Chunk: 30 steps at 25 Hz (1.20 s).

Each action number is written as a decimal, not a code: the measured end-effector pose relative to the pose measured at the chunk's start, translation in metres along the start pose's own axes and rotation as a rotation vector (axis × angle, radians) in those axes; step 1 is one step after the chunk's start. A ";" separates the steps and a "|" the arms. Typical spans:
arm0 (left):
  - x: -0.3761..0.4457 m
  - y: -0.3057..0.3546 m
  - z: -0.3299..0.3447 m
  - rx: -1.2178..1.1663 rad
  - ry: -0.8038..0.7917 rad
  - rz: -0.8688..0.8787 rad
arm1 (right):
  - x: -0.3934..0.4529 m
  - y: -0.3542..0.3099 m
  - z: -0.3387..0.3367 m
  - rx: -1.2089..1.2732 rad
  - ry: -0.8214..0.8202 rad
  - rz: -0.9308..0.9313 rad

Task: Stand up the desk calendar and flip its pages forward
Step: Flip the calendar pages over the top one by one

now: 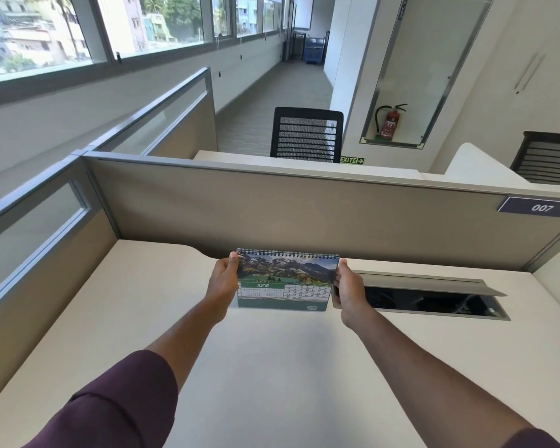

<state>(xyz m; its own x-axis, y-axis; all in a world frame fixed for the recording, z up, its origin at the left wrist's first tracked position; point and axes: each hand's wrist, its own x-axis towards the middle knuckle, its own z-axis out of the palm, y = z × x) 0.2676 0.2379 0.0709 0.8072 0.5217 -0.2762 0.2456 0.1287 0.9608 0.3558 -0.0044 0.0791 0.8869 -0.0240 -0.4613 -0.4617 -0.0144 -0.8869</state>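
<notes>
A spiral-bound desk calendar point(285, 282) stands upright on the white desk point(272, 367), near the back partition. Its front page shows a mountain photo over a green June grid. My left hand point(223, 279) grips its left edge, thumb on the front near the top corner. My right hand point(348, 289) holds its right edge, fingers wrapped behind. The back of the calendar and its stand are hidden.
An open cable hatch point(434, 299) with a raised grey lid lies in the desk just right of my right hand. A beige partition point(304, 215) runs behind the calendar, another point(39, 270) along the left. Two black chairs and a fire extinguisher stand beyond.
</notes>
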 end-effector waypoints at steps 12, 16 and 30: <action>0.016 0.005 0.012 -0.025 -0.023 0.004 | 0.008 -0.005 0.000 0.070 0.037 -0.075; 0.014 0.005 0.014 -0.039 -0.041 0.000 | 0.013 -0.005 -0.001 0.085 0.032 -0.087; 0.003 0.005 0.010 0.045 -0.038 -0.035 | 0.015 0.005 -0.003 0.029 0.015 -0.081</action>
<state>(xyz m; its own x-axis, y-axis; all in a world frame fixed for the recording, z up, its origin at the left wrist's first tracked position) 0.2766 0.2311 0.0744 0.8172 0.4848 -0.3116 0.2978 0.1076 0.9485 0.3670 -0.0075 0.0679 0.9210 -0.0387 -0.3877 -0.3875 0.0123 -0.9218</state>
